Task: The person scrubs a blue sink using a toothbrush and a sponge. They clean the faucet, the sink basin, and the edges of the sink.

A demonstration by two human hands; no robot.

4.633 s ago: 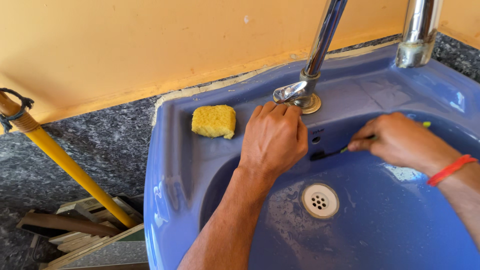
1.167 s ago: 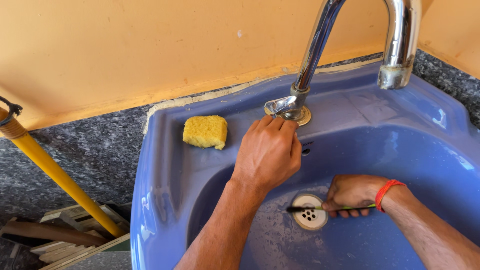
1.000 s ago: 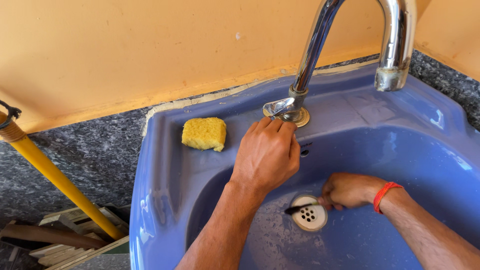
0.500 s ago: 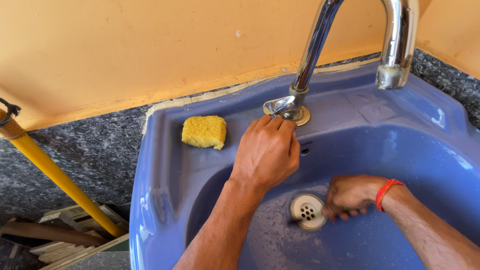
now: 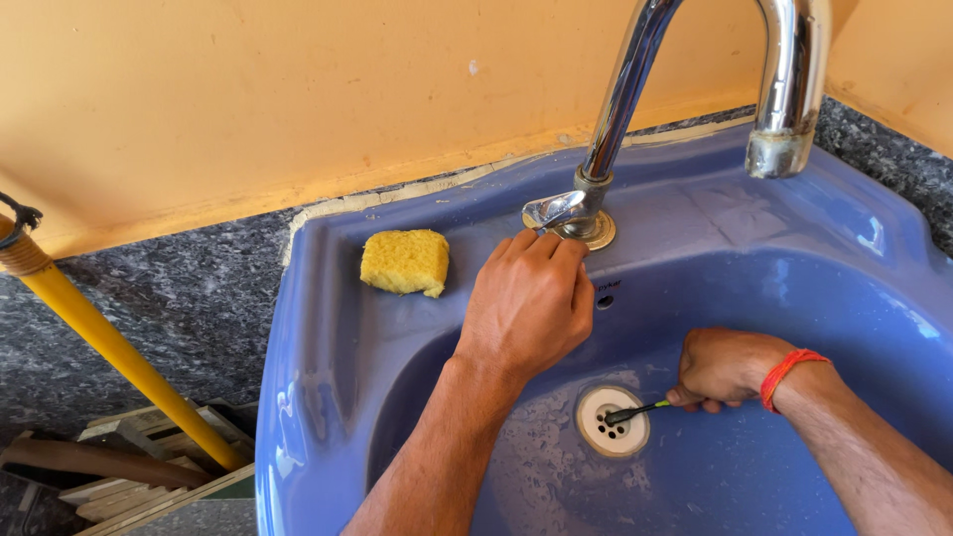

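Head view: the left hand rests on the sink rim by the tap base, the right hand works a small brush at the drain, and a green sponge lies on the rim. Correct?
Not quite: the sponge is yellow, not green, as the head view shows. The rest holds: the left hand rests on the sink rim by the tap base, and the right hand works a small brush at the drain.

The sponge (image 5: 404, 262) lies on the sink (image 5: 328, 377) ledge, left of the tap (image 5: 596, 199); the drain (image 5: 612, 420) sits in the basin before the tap.

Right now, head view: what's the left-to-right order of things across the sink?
Yellow pole → yellow sponge → left hand → drain → right hand holding a small brush → orange wristband.
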